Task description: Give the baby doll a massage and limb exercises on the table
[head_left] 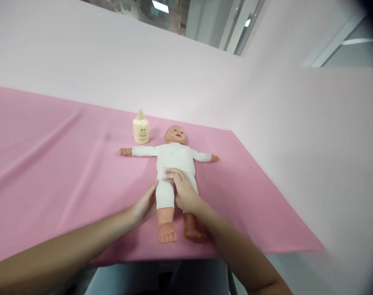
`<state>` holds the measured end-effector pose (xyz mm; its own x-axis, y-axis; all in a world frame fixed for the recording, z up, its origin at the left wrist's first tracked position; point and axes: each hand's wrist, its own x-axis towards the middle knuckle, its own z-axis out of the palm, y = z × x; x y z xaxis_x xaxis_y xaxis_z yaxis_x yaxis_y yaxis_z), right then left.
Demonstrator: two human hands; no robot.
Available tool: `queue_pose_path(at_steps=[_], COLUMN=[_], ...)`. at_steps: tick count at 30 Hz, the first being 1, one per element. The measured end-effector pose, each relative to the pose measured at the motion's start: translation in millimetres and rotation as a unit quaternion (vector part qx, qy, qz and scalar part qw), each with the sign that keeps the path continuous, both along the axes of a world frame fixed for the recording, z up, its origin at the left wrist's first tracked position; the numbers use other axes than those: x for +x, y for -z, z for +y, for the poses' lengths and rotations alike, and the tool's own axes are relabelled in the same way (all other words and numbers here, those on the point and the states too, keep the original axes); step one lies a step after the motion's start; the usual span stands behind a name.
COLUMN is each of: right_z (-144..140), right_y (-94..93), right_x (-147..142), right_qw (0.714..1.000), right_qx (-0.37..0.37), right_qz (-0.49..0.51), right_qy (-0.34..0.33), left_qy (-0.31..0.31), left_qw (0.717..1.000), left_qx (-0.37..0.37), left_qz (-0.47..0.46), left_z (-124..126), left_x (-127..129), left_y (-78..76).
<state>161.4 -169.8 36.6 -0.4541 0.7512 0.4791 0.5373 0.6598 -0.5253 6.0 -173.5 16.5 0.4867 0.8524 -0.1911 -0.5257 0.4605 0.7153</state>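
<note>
Doll [174,157] in white lies face-up between your two hands, its head away from you, its feet near the table's close edge and both arms stretched sideways. Your left hand [146,205] rests against the outer side of the leg on your left; its fingertips are hidden there, so whether they grip cannot be told. Your right hand [184,190] lies across the top of that leg from the inner side, fingers loosely bent and a little spread. Your right wrist and forearm cover part of the doll's other leg. Beyond the outstretched arm on your left, a pale yellow bottle [141,132] stands upright near the head, well apart from your hands, on the pink cloth [66,164].
</note>
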Motion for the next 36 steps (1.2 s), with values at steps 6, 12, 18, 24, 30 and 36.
queue_pose_path(at_steps=[6, 12, 18, 24, 30, 36], right_z=[-4.7, -19.2, -24.8, -27.0, -33.3, -26.3], right_y=[-6.4, -13.5, -8.3, -10.6, -0.2, -7.4], right_x=[5.5, -0.2, -3.0, -2.8, -8.8, -4.1], right_qw=[0.999, 0.963, 0.94, 0.933, 0.915, 0.939], right_qx=[0.015, 0.155, 0.264, 0.266, 0.308, 0.228], right_qz=[-0.041, -0.167, -0.133, -0.079, -0.047, -0.092], right_qy=[-0.024, -0.142, -0.169, -0.23, -0.256, -0.242], left_qy=[0.094, 0.083, 0.169, 0.192, 0.222, 0.253], left_qw=[0.991, 0.992, 0.974, 0.968, 0.955, 0.948], left_qx=[-0.07, -0.084, -0.139, -0.151, -0.183, -0.183], left_qz=[-0.069, -0.042, -0.053, -0.057, -0.064, -0.061], left_z=[-11.7, -6.5, -13.0, -13.3, -16.4, -19.3], left_x=[-7.0, -14.3, -16.1, -15.6, -15.8, -16.2], left_y=[-16.8, -21.3, -26.2, -24.3, -17.8, -19.3])
